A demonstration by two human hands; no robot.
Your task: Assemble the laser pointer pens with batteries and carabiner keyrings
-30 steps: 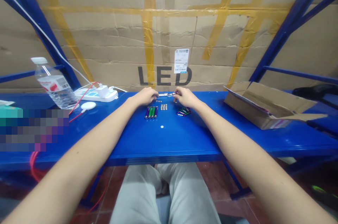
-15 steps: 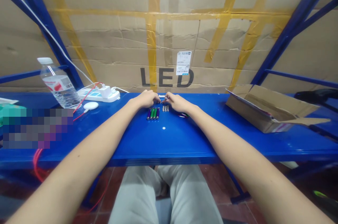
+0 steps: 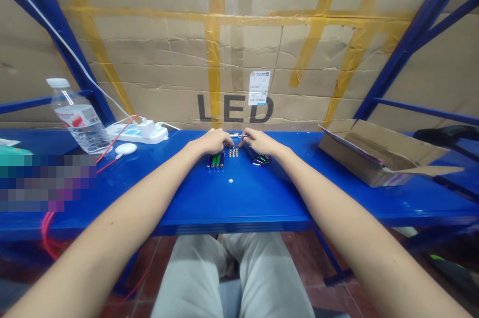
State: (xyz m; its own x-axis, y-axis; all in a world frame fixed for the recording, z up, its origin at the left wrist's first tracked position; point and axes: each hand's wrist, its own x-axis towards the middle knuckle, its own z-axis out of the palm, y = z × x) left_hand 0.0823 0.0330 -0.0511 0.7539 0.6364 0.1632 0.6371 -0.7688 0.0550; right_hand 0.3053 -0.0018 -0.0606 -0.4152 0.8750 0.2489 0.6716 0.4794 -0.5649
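Several small round silver metal pieces stand in a tight grid on the blue table. My left hand is at the back left of this grid, fingers bent and fingertips together by the rear row. From the other side my right hand reaches in, its thumb and forefinger pinched close to the same row. Anything in either pinch is too small to make out. Below my left hand lies a row of purple and green metallic tubes. Loose purple and green slim pieces lie under my right hand. Behind the fingers is a silver slim object, partly hidden.
An open cardboard box sits at the right. On the left are a water bottle, a white power strip with cables and a round white charger. A small white dot marks the table nearer me.
My fingertips have shifted to the rear row of the grid, and my right hand has moved slightly right and back, uncovering more loose purple and green pieces. The view has tilted slightly.
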